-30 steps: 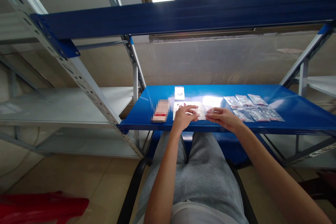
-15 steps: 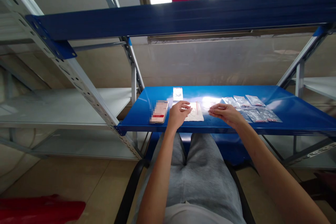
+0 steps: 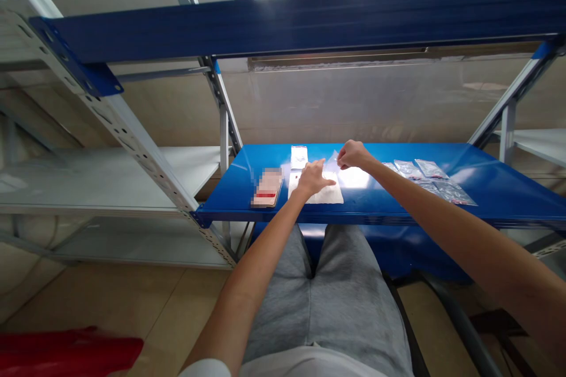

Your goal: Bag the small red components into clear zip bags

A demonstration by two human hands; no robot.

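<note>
My right hand [image 3: 352, 155] is closed, pinching a small clear plastic bag [image 3: 332, 160] above the blue shelf table [image 3: 380, 206]. The bag hangs toward my left hand [image 3: 315, 178], whose fingers and thumb are spread over a white sheet [image 3: 329, 195]. I cannot tell whether its fingertips touch the bag. A few tiny dark red pieces show on the sheet beside that hand, mostly hidden by it. Behind the sheet lies a small white packet [image 3: 299, 156].
A phone-like flat thing [image 3: 267, 188], partly blurred out, lies left of the sheet. Several filled clear bags [image 3: 455, 191] lie in two rows at the right, partly behind my right forearm. A blue beam [image 3: 283, 29] crosses above the table, between metal uprights.
My right hand has lifted and moved away from me, and the clear bag now shows upright in its pinch. My left hand has opened and shifted right over the sheet.
</note>
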